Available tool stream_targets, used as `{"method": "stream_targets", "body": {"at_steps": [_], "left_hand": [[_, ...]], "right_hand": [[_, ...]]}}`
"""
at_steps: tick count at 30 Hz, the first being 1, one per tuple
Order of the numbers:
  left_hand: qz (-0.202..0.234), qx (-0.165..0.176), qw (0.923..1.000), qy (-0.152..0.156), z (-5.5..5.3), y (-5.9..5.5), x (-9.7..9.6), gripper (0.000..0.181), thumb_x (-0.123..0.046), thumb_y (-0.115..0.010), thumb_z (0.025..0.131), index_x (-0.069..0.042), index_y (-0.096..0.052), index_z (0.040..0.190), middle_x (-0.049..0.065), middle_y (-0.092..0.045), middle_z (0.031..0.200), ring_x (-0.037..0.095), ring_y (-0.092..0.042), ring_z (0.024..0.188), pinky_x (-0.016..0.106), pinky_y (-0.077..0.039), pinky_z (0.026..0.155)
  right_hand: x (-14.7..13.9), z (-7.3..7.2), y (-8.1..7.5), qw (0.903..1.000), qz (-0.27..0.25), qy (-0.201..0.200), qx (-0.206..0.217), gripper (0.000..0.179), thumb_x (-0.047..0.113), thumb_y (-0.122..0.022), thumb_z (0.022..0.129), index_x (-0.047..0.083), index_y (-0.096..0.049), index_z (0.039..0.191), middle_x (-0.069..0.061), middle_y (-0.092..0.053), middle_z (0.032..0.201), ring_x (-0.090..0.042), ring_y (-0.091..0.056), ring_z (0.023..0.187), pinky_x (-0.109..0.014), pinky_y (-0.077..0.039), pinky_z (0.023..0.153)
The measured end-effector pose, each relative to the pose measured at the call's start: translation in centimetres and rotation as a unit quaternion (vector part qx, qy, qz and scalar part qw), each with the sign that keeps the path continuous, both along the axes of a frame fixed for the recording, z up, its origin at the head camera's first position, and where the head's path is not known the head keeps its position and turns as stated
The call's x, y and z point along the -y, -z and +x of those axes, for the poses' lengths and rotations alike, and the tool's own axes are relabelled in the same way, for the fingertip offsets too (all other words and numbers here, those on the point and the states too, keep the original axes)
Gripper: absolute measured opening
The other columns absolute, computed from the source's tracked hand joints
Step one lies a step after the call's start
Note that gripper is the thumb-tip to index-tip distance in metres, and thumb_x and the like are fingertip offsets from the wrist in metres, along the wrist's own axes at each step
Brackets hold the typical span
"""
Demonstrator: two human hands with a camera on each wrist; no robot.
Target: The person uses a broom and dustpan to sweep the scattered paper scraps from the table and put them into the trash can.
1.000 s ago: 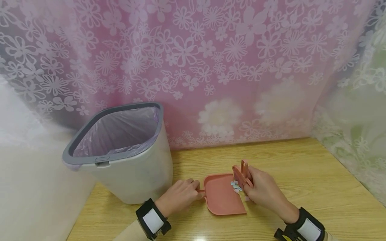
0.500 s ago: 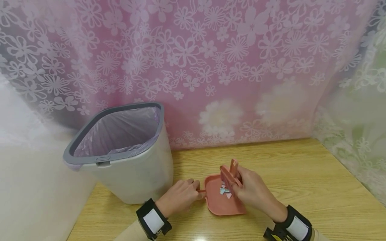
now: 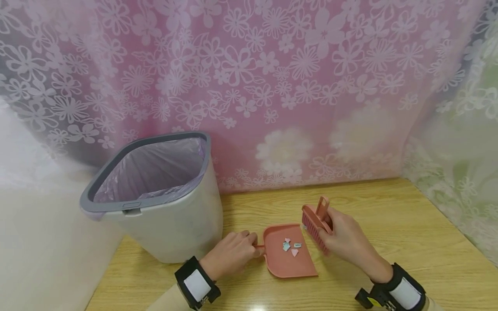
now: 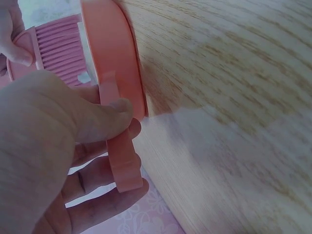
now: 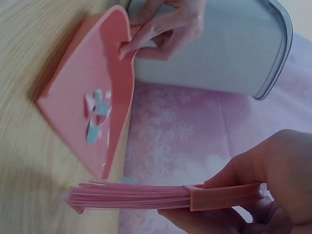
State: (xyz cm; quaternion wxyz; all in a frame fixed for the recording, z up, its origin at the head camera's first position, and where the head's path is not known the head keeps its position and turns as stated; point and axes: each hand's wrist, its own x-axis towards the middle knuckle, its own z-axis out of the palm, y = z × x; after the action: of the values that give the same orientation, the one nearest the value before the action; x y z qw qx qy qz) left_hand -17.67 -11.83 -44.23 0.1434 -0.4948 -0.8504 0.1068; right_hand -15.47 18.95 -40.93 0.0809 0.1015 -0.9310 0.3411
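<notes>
A coral dustpan (image 3: 284,265) lies on the table, its wide edge facing right. My left hand (image 3: 232,251) holds its handle (image 4: 124,163), the thumb pressed on top and the fingers beneath. Several light-blue and pink scraps (image 3: 286,246) rest in the middle of the pan. To the right of the pan, my right hand (image 3: 348,237) grips a coral hand brush (image 3: 316,220) with pink bristles (image 5: 131,196) pointing down. Another light-blue scrap (image 3: 305,226) shows by the bristles, just outside the pan's edge.
Left of the dustpan stands a pale grey bin (image 3: 183,233) with a dark grey rim and a lilac liner bag (image 3: 163,168). A pink floral curtain (image 3: 249,86) hangs behind the wood-grain table (image 3: 397,224).
My right hand swept the brush left over the pan, carrying scraps onto it, then drew it back right past the pan's edge. My left hand and the dustpan stayed in place.
</notes>
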Motion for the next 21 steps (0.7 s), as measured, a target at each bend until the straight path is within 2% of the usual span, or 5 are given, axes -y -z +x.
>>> {"method": "stream_targets", "body": {"at_steps": [4, 12, 21], "left_hand": [[-0.003, 0.004, 1.0000, -0.002, 0.1, -0.2, 0.0, 0.036, -0.013, -0.078, 0.082, -0.037, -0.076, 0.108, 0.001, -0.070, 0.092, 0.016, -0.061, 0.071, 0.024, -0.042, 0.048], [-0.006, 0.002, 1.0000, -0.004, 0.0, -0.1, 0.0, 0.034, -0.014, -0.078, 0.082, -0.038, -0.077, 0.107, 0.001, -0.070, 0.093, 0.016, -0.060, 0.071, 0.025, -0.043, 0.048], [-0.015, 0.008, 0.9998, -0.013, 0.0, -0.1, -0.1, 0.032, -0.018, -0.079, 0.083, -0.038, -0.077, 0.108, 0.000, -0.071, 0.094, 0.015, -0.060, 0.073, 0.023, -0.041, 0.049]], "right_hand": [[-0.7, 0.0, 0.6, 0.9999, 0.004, 0.011, -0.003, 0.020, 0.001, -0.069, 0.082, 0.006, -0.060, 0.099, -0.001, -0.060, 0.070, -0.011, -0.049, 0.055, -0.024, -0.038, 0.047], [0.3, 0.3, 2.1, 0.9998, 0.007, -0.004, 0.018, 0.020, 0.003, -0.071, 0.081, 0.010, -0.061, 0.097, 0.003, -0.060, 0.068, -0.008, -0.051, 0.051, -0.023, -0.042, 0.044], [2.8, 0.7, 1.9, 0.9989, -0.014, -0.044, 0.008, 0.022, 0.002, -0.071, 0.083, 0.012, -0.060, 0.098, 0.005, -0.056, 0.068, -0.005, -0.045, 0.053, -0.021, -0.038, 0.047]]}}
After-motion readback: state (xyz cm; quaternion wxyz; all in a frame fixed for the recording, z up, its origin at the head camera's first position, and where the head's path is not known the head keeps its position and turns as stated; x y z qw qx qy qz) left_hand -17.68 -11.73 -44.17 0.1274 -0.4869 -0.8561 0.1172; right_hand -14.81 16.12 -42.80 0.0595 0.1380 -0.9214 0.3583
